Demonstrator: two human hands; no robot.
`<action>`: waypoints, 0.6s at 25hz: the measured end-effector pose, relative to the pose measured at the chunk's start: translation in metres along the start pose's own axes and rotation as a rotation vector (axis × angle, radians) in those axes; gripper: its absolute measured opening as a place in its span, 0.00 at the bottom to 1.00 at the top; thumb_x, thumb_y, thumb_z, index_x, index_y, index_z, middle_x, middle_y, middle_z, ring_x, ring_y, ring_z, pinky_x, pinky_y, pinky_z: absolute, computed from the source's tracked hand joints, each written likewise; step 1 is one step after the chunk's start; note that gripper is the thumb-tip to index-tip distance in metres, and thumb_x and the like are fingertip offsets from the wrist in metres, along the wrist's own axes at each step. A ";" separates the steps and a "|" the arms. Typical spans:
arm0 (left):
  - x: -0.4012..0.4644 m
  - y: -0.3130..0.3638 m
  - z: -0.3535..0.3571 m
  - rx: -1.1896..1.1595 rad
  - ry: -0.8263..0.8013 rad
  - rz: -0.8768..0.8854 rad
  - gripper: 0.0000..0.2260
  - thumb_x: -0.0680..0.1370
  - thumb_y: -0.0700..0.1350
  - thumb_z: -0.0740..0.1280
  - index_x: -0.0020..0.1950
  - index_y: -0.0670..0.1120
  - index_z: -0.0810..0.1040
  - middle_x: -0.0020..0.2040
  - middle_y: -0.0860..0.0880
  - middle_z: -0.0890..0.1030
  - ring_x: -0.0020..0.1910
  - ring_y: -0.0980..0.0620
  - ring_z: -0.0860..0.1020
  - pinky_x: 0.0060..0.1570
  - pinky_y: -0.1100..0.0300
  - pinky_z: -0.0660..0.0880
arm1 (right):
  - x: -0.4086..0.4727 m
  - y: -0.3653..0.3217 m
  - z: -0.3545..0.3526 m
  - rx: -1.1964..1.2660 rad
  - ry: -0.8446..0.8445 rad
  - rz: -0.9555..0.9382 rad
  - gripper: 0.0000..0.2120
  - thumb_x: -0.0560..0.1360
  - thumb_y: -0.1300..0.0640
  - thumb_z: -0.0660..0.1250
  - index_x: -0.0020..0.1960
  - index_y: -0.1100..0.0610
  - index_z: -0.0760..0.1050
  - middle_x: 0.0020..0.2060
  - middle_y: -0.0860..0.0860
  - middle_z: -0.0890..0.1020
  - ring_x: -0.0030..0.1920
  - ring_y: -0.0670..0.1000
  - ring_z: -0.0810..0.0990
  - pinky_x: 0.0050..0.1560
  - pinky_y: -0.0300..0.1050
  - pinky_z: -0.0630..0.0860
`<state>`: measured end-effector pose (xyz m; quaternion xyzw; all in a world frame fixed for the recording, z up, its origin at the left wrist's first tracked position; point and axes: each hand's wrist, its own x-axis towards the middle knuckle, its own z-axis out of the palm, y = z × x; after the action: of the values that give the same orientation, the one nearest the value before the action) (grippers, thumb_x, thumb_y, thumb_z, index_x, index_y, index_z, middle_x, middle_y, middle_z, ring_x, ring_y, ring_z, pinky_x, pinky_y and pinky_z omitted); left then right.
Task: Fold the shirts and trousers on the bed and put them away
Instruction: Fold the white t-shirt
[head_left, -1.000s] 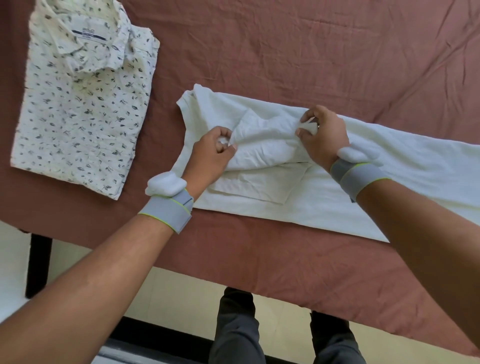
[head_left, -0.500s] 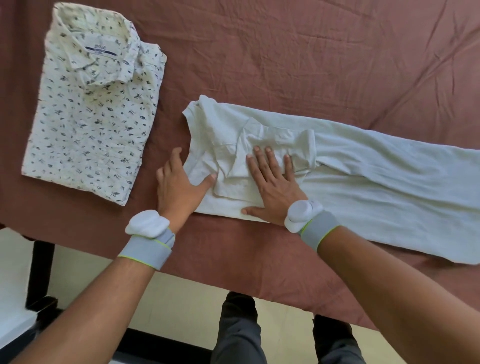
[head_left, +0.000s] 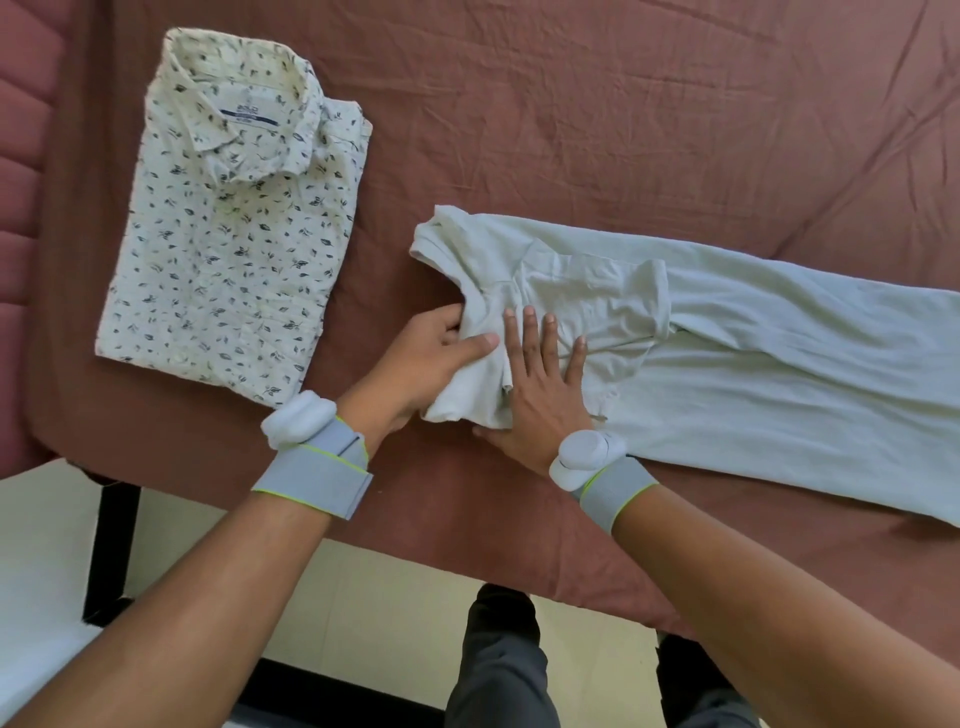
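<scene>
Rumpled reddish-brown sheet (head_left: 623, 104) covered the bed, padded pink headboard (head_left: 21, 171) at left edge, black bed leg (head_left: 111, 551) stood on cream floor (head_left: 384, 613)

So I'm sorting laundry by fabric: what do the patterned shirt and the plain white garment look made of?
The patterned shirt looks like thin woven cotton or a blend: matte, crisp collar, sharp fold edges. The white garment seems a softer knit, perhaps cotton jersey: matte, limp, with rounded wrinkles. Neither is certain from looks alone.
</scene>
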<state>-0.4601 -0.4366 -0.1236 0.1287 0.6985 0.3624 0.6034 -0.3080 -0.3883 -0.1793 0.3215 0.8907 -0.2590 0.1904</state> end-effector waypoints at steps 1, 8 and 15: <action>0.001 0.002 0.005 0.012 -0.018 0.018 0.13 0.79 0.44 0.68 0.64 0.46 0.78 0.54 0.46 0.85 0.53 0.50 0.84 0.52 0.57 0.80 | 0.002 -0.003 0.000 0.057 0.041 0.030 0.44 0.74 0.39 0.52 0.75 0.56 0.27 0.78 0.56 0.39 0.77 0.60 0.36 0.72 0.69 0.39; 0.064 0.032 -0.027 -0.270 0.305 -0.132 0.22 0.74 0.56 0.73 0.63 0.47 0.77 0.54 0.48 0.83 0.50 0.51 0.84 0.43 0.55 0.79 | 0.004 0.004 0.001 0.340 0.161 0.038 0.32 0.80 0.57 0.51 0.78 0.46 0.40 0.78 0.56 0.50 0.78 0.57 0.43 0.74 0.65 0.37; 0.083 0.091 0.048 -0.064 0.069 0.120 0.08 0.77 0.38 0.69 0.55 0.41 0.80 0.46 0.44 0.83 0.44 0.49 0.83 0.45 0.57 0.79 | -0.023 0.041 -0.043 1.405 0.345 0.165 0.23 0.79 0.62 0.56 0.69 0.42 0.68 0.69 0.45 0.72 0.69 0.40 0.69 0.71 0.41 0.63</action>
<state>-0.4584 -0.3041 -0.1264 0.1384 0.6980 0.4241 0.5602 -0.2717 -0.3474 -0.1475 0.4703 0.5046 -0.7000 -0.1852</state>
